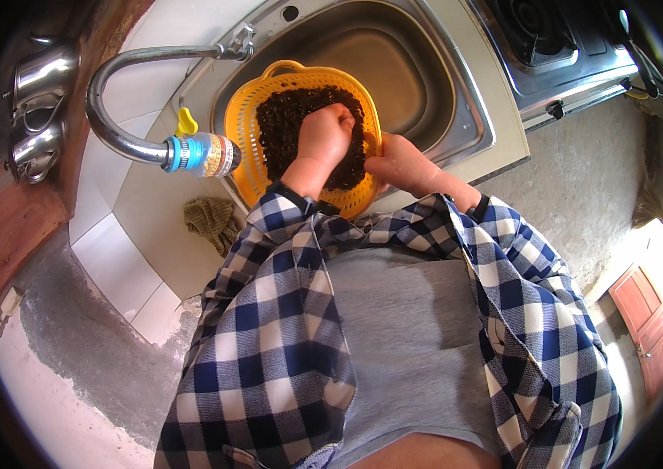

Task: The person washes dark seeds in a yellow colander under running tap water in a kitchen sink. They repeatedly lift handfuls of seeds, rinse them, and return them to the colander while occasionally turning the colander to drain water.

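A yellow perforated plastic basket [240, 143] with a loop handle sits over the near left part of the steel sink. A layer of dark, small loose pieces [287, 120] covers its bottom; what they are I cannot tell. Over these pieces is my left hand [325, 138], its fingers curled in; whether it pinches any of them is hidden. My right hand [398, 164] grips the basket's right rim, thumb on the near side and the other fingers partly out of sight.
A curved chrome faucet [97, 105] with a clear filter tip [214, 155] reaches in from the left, near a yellow valve handle [186, 122]. The steel sink [378, 76] lies beyond the basket. A crumpled cloth [211, 220] rests on the counter; a gas stove [566, 53] stands at right.
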### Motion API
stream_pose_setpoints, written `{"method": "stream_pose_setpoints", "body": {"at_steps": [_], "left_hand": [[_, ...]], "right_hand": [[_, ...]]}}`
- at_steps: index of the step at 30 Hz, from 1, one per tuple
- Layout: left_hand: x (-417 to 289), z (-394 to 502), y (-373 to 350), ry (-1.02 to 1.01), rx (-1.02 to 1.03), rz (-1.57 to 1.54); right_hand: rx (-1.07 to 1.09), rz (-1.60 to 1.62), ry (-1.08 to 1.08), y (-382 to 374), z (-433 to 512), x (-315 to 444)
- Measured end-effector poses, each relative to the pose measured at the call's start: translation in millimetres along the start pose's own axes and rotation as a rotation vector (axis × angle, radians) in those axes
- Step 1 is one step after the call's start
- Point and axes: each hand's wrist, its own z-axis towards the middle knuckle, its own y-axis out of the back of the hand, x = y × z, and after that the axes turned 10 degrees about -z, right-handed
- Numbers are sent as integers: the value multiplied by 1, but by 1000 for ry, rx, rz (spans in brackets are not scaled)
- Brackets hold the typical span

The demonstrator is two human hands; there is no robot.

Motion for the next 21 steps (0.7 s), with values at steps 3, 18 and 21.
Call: {"method": "stream_pose_setpoints", "body": {"at_steps": [3, 18, 21], "left_hand": [[5, -6, 16, 515, 141, -746], [-3, -33, 60, 473, 249, -1325], [-1, -33, 57, 393, 145, -1202]], "right_hand": [[-8, 57, -5, 1, -1, -1], [-57, 150, -85, 14, -12, 5], [-57, 147, -74, 16, -13, 4]]}}
